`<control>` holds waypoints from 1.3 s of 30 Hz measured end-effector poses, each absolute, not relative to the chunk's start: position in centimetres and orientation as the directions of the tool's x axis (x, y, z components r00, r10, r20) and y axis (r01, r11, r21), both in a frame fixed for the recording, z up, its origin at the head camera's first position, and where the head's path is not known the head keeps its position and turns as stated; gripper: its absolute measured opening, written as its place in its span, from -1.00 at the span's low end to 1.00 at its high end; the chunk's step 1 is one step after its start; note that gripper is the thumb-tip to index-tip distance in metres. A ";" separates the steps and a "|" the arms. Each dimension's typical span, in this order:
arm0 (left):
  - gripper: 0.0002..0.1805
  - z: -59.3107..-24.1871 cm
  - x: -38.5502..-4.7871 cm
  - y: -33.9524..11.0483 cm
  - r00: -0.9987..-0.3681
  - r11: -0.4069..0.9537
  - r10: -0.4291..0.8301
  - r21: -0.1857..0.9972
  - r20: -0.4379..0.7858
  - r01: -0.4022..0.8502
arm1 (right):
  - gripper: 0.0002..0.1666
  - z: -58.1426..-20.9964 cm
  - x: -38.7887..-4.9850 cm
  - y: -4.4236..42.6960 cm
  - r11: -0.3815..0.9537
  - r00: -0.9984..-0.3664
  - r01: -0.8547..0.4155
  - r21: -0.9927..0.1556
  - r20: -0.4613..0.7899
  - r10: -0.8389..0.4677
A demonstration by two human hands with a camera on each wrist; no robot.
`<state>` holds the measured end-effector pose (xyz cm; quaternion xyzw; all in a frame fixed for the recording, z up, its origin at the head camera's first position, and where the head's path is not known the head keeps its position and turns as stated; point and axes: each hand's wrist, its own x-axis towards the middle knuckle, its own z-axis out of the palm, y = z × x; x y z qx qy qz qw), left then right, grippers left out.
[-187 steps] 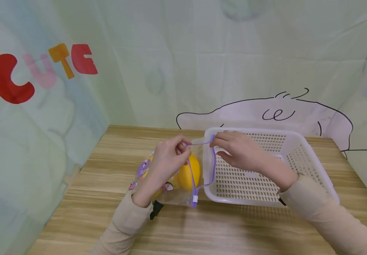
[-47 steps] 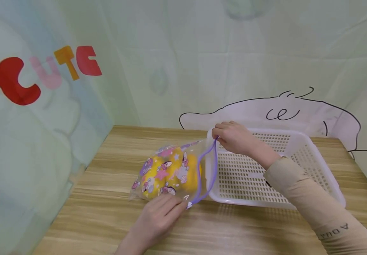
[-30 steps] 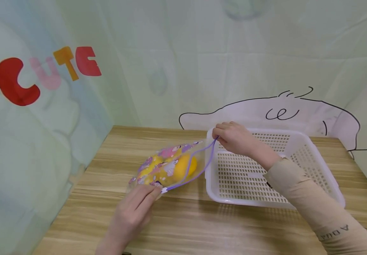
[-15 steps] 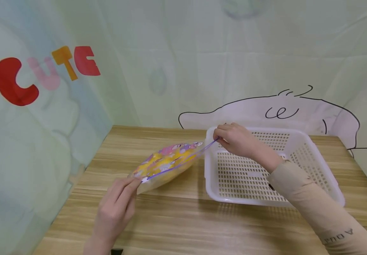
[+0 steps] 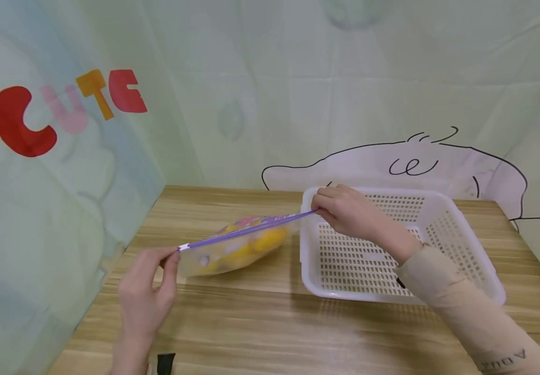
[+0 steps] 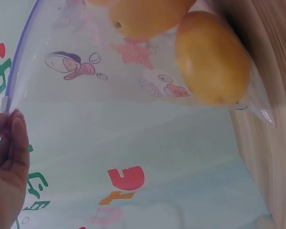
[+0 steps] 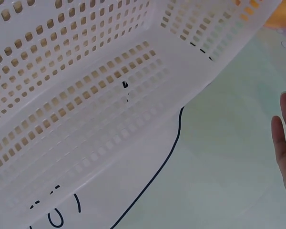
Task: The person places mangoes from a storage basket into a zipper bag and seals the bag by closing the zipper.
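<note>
Pale green printed cloth [image 5: 232, 62] hung behind a wood-grain table [image 5: 270, 333], where a white perforated basket [image 5: 368, 297] stood, its left edge just under the fingertips of the right grip [image 5: 347, 212]. Between the two hands a clear patterned bag [image 5: 232, 250] was stretched along its purple zip strip [image 5: 251, 229], with yellow fruits [image 5: 270, 238] inside, below the line joining the grips. The left grip [image 5: 145, 291] was narrow, thumb and fingertips pinching the strip's end right beside a white slider [image 5: 183, 247]. The right grip pinched the strip's other end; the right wrist view caught only part of that hand, so its hold was best judged from the head view.

Likeliest trouble lay along the strip: its edges ran close together, but whether they were locked could not be told. If they were not, a tilt toward the right grip could push fruit out through the mouth. The slider, so near the left fingertips, might snag film if drawn over a slack strip. Should the right grip slip, that end could drop against the basket.
</note>
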<state>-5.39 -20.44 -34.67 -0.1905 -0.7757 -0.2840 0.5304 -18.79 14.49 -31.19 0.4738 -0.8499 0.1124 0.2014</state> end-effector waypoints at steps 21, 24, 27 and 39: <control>-0.90 -33.8 -6.4 -20.3 -0.575 0.702 -0.082 0.457 0.814 0.546 | -0.89 -31.9 -18.8 14.7 0.591 -0.570 -0.801 -0.101 0.433 -0.698; -0.91 -33.8 -6.4 -19.9 -0.608 0.684 -0.107 0.502 0.787 0.529 | -0.88 -32.0 -18.8 14.8 0.595 -0.581 -0.795 -0.119 0.432 -0.690; -0.91 -33.8 -6.4 -19.6 -0.633 0.659 -0.131 0.544 0.763 0.519 | -0.87 -32.1 -18.8 14.8 0.607 -0.602 -0.783 -0.138 0.416 -0.682; -0.86 -33.8 -6.4 -19.2 -0.629 0.656 -0.113 0.533 0.769 0.534 | -0.85 -30.7 -17.4 12.9 0.593 -0.609 -0.784 -0.185 0.420 -0.673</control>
